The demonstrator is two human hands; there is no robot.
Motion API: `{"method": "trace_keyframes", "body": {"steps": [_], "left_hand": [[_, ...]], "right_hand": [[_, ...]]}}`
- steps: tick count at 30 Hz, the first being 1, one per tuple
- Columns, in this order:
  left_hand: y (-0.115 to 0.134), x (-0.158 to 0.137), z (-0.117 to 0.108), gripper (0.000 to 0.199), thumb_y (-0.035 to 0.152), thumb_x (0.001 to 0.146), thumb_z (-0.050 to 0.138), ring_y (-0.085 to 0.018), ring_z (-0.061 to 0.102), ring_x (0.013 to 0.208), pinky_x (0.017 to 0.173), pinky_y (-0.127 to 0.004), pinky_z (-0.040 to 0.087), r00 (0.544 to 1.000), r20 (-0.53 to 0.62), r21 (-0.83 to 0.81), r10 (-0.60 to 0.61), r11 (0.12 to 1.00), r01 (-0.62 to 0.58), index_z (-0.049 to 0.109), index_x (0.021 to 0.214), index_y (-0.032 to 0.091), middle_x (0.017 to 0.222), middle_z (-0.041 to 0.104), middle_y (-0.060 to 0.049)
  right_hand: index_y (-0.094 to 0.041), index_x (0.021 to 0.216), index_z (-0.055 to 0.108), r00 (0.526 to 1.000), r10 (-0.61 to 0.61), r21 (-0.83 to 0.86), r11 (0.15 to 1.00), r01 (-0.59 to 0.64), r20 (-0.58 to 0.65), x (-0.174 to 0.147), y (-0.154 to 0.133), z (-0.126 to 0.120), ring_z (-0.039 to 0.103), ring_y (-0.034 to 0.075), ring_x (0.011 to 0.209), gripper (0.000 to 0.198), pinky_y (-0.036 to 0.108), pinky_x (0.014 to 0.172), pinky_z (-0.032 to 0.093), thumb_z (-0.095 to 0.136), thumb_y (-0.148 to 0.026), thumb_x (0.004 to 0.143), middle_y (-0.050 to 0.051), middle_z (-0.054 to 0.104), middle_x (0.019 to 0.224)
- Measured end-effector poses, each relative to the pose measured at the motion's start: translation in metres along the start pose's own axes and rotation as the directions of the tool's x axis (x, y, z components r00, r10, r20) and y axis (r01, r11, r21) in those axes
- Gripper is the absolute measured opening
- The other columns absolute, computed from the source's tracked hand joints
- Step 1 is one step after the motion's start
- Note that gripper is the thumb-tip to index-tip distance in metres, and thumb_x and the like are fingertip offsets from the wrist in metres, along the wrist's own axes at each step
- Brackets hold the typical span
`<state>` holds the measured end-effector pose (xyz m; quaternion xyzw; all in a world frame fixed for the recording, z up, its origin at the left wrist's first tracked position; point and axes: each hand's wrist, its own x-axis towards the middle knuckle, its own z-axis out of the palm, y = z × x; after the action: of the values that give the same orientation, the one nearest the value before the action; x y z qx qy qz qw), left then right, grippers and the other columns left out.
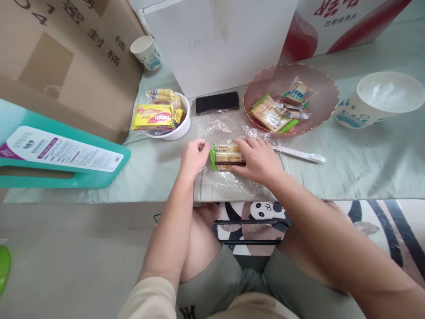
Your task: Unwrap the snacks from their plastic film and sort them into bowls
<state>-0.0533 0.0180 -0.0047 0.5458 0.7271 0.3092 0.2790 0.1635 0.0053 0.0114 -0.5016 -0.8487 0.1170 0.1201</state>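
A wrapped pack of crackers [229, 158] with green ends and a brown stripe lies on the table, on thin clear plastic film [236, 182]. My right hand [259, 158] covers its right end, thumb along the near side and fingers along the far side. Just left of the pack, my left hand [195, 156] is closed in a pinch at the film's left edge; its fingertips are partly hidden. A white plastic stick-like tool [300, 154], perhaps a bag sealer, sticks out beyond my right hand.
A white bowl [185, 120] of yellow snack packs, a black phone [217, 102] and a pink scalloped bowl [323, 110] with wrapped crackers stand behind. Paper cups [353, 110] are at right and back left. Cardboard box [83, 84] and teal container [99, 179] flank the left.
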Motion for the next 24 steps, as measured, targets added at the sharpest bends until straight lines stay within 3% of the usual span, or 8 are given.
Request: {"method": "trace_keyframes", "body": {"steps": [2, 6, 11, 14, 17, 20, 24], "left_hand": [[-0.002, 0.001, 0.001, 0.017, 0.029, 0.086, 0.052, -0.015, 0.060, 0.065, 0.066, -0.028, 0.044, 1.000, -0.014, -0.010, 0.026, 1.000, -0.026, 0.060, 0.075, 0.019, 0.066, 0.063, 0.001], [0.003, 0.005, 0.004, 0.017, 0.030, 0.088, 0.051, -0.014, 0.060, 0.060, 0.064, -0.026, 0.043, 1.000, -0.017, -0.058, 0.018, 0.998, -0.019, 0.061, 0.079, 0.020, 0.063, 0.064, 0.002], [0.008, 0.008, 0.003, 0.016, 0.032, 0.086, 0.053, -0.015, 0.058, 0.057, 0.061, -0.026, 0.041, 1.000, 0.015, -0.012, -0.009, 1.000, 0.009, 0.062, 0.081, 0.020, 0.057, 0.060, 0.004], [0.006, 0.011, 0.001, 0.016, 0.032, 0.084, 0.053, -0.014, 0.055, 0.053, 0.058, -0.026, 0.038, 0.999, 0.023, -0.008, -0.023, 1.000, 0.024, 0.062, 0.079, 0.020, 0.054, 0.058, 0.004], [0.003, 0.013, 0.002, 0.016, 0.032, 0.083, 0.054, -0.014, 0.052, 0.051, 0.057, -0.026, 0.038, 0.999, 0.024, -0.020, -0.022, 1.000, 0.022, 0.061, 0.077, 0.019, 0.053, 0.057, 0.004], [0.004, 0.013, 0.004, 0.017, 0.033, 0.082, 0.054, -0.013, 0.051, 0.051, 0.057, -0.025, 0.037, 1.000, 0.025, -0.022, -0.002, 1.000, 0.002, 0.061, 0.076, 0.019, 0.053, 0.056, 0.003], [0.012, 0.010, 0.005, 0.017, 0.033, 0.080, 0.054, -0.013, 0.049, 0.052, 0.056, -0.025, 0.034, 1.000, 0.027, 0.043, -0.014, 0.999, 0.012, 0.061, 0.073, 0.020, 0.053, 0.054, 0.004]], "right_hand": [[-0.019, 0.135, 0.055, 1.000, -0.006, -0.028, 1.000, 0.006, -0.008, -0.004, -0.002, -0.002, 0.059, 0.035, 0.108, 0.058, 0.043, 0.087, 0.044, 0.067, -0.042, 0.083, 0.016, 0.063, 0.123], [-0.019, 0.119, 0.061, 0.999, 0.003, -0.034, 0.999, -0.002, 0.035, -0.015, -0.006, -0.007, 0.062, 0.027, 0.092, 0.037, 0.036, 0.073, 0.042, 0.064, -0.036, 0.086, 0.014, 0.061, 0.123], [-0.023, 0.121, 0.061, 0.998, -0.011, -0.005, 1.000, 0.012, 0.067, -0.023, -0.002, -0.014, 0.067, 0.028, 0.093, 0.031, 0.034, 0.066, 0.042, 0.060, -0.034, 0.092, 0.009, 0.071, 0.111], [-0.023, 0.118, 0.062, 0.998, -0.056, 0.076, 0.995, 0.057, -0.018, -0.027, 0.008, -0.016, 0.068, 0.027, 0.093, 0.026, 0.034, 0.070, 0.046, 0.059, -0.031, 0.093, 0.009, 0.073, 0.106], [-0.023, 0.120, 0.061, 0.976, -0.114, 0.272, 0.948, 0.163, -0.186, -0.036, 0.016, -0.019, 0.069, 0.025, 0.095, 0.029, 0.035, 0.079, 0.052, 0.061, -0.033, 0.093, 0.009, 0.074, 0.108], [-0.022, 0.119, 0.061, 0.936, -0.036, 0.393, 0.901, 0.182, -0.350, -0.047, 0.020, -0.029, 0.070, 0.024, 0.092, 0.033, 0.037, 0.080, 0.055, 0.064, -0.037, 0.090, 0.009, 0.075, 0.107], [-0.022, 0.115, 0.063, 0.877, 0.228, 0.479, 0.878, 0.003, -0.423, -0.039, 0.036, -0.055, 0.069, 0.022, 0.079, 0.034, 0.036, 0.068, 0.056, 0.066, -0.041, 0.087, 0.008, 0.074, 0.098]]}}
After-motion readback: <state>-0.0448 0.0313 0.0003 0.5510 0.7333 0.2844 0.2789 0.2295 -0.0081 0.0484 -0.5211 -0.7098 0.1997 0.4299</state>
